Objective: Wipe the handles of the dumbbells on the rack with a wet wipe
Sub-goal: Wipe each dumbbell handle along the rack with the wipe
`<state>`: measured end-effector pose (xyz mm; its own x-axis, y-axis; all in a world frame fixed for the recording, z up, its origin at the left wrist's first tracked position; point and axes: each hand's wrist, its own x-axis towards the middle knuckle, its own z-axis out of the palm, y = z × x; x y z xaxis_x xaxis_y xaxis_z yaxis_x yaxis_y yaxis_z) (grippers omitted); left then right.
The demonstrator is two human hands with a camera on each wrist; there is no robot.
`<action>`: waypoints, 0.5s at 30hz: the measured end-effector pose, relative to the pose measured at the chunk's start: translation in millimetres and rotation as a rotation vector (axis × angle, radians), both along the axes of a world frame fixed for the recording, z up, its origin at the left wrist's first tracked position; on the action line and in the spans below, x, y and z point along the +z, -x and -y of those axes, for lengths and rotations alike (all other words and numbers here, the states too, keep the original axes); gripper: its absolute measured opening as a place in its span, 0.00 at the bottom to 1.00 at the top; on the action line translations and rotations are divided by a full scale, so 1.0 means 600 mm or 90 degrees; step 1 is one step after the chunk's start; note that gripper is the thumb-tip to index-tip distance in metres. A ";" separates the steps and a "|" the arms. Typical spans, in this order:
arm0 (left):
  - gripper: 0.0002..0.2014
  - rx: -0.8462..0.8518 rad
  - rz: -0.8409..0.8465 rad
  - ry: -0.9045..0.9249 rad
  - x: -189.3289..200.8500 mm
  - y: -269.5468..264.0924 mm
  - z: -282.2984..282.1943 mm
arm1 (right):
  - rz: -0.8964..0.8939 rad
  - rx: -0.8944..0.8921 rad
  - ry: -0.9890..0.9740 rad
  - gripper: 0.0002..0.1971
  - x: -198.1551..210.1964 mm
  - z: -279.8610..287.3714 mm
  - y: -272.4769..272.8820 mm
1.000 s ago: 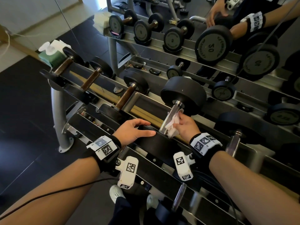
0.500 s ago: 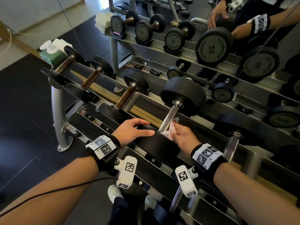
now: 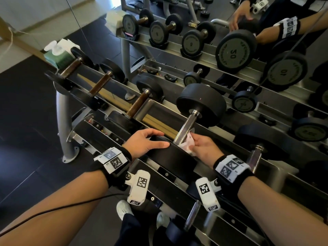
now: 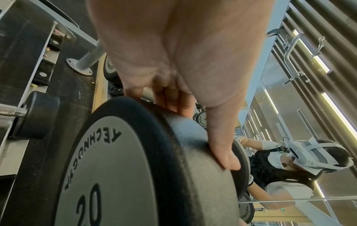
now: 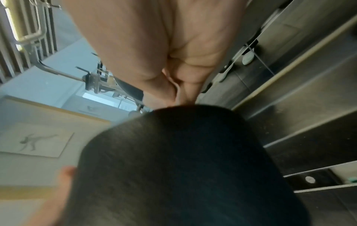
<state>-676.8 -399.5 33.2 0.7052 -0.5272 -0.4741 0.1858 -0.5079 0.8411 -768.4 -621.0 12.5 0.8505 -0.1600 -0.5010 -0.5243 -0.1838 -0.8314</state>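
Observation:
A large black dumbbell lies across the top tier of the rack (image 3: pixel 209 167), its steel handle (image 3: pixel 186 126) running up to the far head (image 3: pixel 201 103). My right hand (image 3: pixel 197 146) pinches a crumpled white wet wipe (image 3: pixel 188 143) against the near end of that handle. My left hand (image 3: pixel 147 141) rests with straight fingers on the near black head (image 3: pixel 170 155), the head (image 4: pixel 135 168) marked 20, thumb along its rim. In the right wrist view that head (image 5: pixel 183 168) hides the wipe.
Smaller dumbbells with brown handles (image 3: pixel 137 103) sit to the left on the same tier. A green wipe pack (image 3: pixel 58 52) stands at the rack's far left end. Another steel-handled dumbbell (image 3: pixel 254 157) lies to the right. A mirror behind repeats the rack.
My right hand has slid the wipe down the steel handle from near its middle to its near end. The left hand has stayed on the near head.

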 end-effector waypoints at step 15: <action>0.28 0.026 -0.007 0.004 -0.008 0.000 0.000 | 0.089 0.497 0.558 0.32 0.055 0.040 -0.075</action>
<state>-676.6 -399.6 28.6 0.7210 -0.5013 -0.4783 0.2148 -0.4945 0.8422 -723.2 -644.9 45.8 0.9088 0.1849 -0.3740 0.0688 -0.9506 -0.3027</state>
